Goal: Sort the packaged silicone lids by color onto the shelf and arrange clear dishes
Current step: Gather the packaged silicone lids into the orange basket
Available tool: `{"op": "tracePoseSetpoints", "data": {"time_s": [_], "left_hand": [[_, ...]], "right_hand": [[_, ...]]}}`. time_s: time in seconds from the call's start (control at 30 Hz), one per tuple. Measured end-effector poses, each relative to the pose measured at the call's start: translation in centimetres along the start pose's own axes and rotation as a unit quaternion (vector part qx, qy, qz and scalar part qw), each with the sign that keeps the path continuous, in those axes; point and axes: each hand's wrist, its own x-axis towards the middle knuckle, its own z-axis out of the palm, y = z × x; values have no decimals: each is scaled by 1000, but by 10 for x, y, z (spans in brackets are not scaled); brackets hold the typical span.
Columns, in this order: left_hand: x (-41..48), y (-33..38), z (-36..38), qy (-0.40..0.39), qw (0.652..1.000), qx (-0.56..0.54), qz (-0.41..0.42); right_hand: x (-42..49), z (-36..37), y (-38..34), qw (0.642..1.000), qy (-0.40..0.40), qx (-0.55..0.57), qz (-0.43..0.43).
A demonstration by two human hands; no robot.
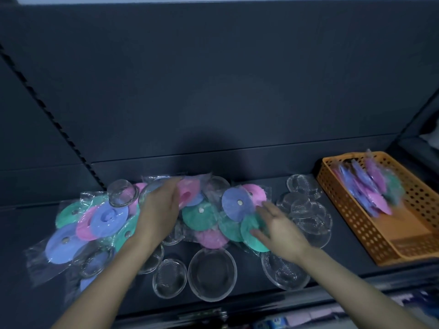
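Observation:
Packaged silicone lids in blue, pink and green lie mixed in clear bags across the dark shelf [249,298]. One heap [95,222] is at the left, another [228,210] in the middle. My left hand [159,207] lies flat with straight fingers on the bags between the heaps. My right hand [275,222] is spread over a green lid [251,233], fingers straight, touching the packaging. Clear dishes stand among the bags: a large one [212,274] at the front, a smaller one [169,279] beside it, and a cluster [306,210] to the right.
An orange perforated basket [356,224] at the right holds more bagged lids [370,193]. A dark back panel rises behind the shelf, with a slotted upright [47,110] at the left. Blurred goods show below the shelf's front edge.

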Motion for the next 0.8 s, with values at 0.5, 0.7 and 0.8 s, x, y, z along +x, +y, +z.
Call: {"op": "tracePoseSetpoints", "data": {"time_s": [0.5, 0.7, 0.8], "left_hand": [[20, 50, 92, -176, 951, 142, 210], [12, 44, 112, -324, 903, 209, 187], [7, 45, 116, -326, 893, 244, 191]], "right_hand": [[-11, 0, 6, 983, 50, 171, 46], [-14, -5, 17, 924, 149, 308, 168], [-13, -8, 23, 890, 174, 364, 212]]}}
